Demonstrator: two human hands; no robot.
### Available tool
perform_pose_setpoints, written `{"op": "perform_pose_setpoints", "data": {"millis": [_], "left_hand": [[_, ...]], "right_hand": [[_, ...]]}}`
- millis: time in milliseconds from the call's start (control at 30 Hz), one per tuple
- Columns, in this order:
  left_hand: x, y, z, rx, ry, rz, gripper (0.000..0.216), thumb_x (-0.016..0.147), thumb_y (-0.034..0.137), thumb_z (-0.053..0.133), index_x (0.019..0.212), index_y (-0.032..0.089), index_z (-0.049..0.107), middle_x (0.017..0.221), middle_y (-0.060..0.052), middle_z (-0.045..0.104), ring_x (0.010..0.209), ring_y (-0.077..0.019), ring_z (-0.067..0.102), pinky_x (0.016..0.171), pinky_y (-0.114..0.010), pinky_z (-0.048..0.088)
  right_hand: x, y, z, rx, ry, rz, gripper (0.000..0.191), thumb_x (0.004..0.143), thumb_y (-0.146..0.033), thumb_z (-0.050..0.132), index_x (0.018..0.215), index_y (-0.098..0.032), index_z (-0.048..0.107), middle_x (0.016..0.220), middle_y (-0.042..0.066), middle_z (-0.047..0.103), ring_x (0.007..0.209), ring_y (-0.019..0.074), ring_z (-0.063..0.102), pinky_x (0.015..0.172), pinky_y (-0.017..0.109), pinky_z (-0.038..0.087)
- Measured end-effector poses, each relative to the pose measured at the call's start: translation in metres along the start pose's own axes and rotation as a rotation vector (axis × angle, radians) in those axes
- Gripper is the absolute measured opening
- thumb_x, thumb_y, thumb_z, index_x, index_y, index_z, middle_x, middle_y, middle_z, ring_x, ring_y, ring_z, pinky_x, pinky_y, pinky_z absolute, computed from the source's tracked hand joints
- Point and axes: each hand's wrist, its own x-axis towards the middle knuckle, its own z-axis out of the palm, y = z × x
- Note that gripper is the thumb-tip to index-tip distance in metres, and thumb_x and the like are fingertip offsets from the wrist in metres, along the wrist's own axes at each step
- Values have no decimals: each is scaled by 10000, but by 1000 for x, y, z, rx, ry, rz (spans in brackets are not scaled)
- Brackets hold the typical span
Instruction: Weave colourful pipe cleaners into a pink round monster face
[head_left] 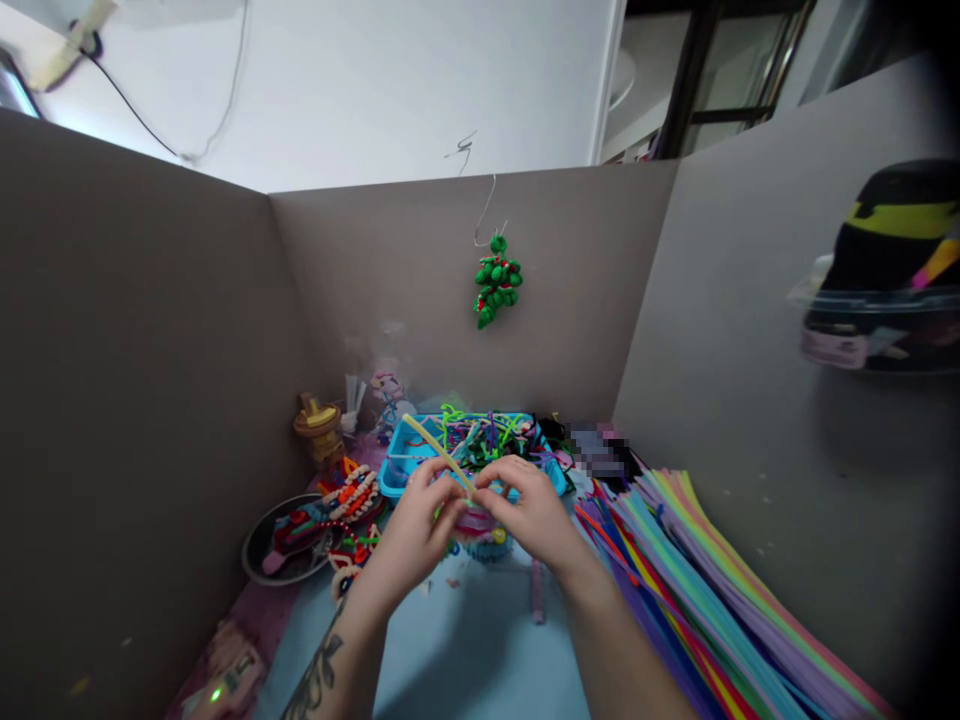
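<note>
My left hand (pixel 417 525) and my right hand (pixel 531 510) meet over the light blue table top, fingers pinched together on a pale yellow pipe cleaner (pixel 435 450) that sticks up and to the left from between them. Under the fingers sits a small pink and blue pipe-cleaner craft (pixel 480 533), partly hidden by both hands. Just behind the hands stands a blue tray (pixel 394 472) full of tangled pipe-cleaner pieces.
A fan of long coloured pipe cleaners (pixel 690 580) lies at the right. A dark bowl (pixel 259 555) with craft pieces sits at the left, a yellow spool (pixel 319 425) behind it. Grey cardboard walls enclose the table; a green ornament (pixel 495 282) hangs on the back wall.
</note>
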Motion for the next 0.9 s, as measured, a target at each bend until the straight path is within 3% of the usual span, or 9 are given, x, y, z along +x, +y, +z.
{"op": "perform_pose_setpoints", "data": {"millis": [167, 367, 567, 767, 900], "left_hand": [[2, 7, -3, -34, 69, 25, 139, 883, 179, 469, 825, 192, 595, 996, -72, 549, 962, -200, 547, 867, -340, 456], [-1, 8, -1, 5, 153, 31, 158, 891, 183, 465, 891, 201, 622, 939, -60, 548, 909, -189, 552, 804, -309, 468], [-3, 9, 3, 79, 209, 58, 171, 894, 170, 452, 890, 201, 620, 970, -67, 571, 930, -189, 563, 808, -301, 469], [-2, 8, 4, 107, 200, 100, 177, 892, 168, 466, 874, 204, 639, 937, -58, 615, 871, -183, 589, 769, -301, 477], [-3, 6, 5, 146, 197, 128, 174, 878, 161, 499, 917, 214, 660, 970, -62, 642, 915, -197, 598, 807, -325, 487]], "right_hand": [[-1, 1, 2, 61, 44, -76, 120, 808, -136, 577, 786, -230, 649, 856, 29, 640, 885, 190, 569, 820, 328, 423], [-1, -2, 6, 17, 225, 18, 40, 764, -186, 641, 755, -224, 650, 1097, 74, 556, 1101, 247, 490, 953, 411, 368], [-2, -3, 7, 137, 135, 60, 100, 792, -209, 620, 714, -222, 682, 1220, 71, 529, 1219, 237, 442, 1014, 402, 334], [-1, -1, 4, 263, 81, 189, 50, 720, -233, 696, 678, -213, 713, 1267, 83, 524, 1225, 257, 465, 1021, 423, 341], [0, 5, 6, 372, 18, 265, 73, 688, -248, 730, 752, -213, 739, 1348, 100, 474, 1275, 267, 430, 1046, 435, 314]]}}
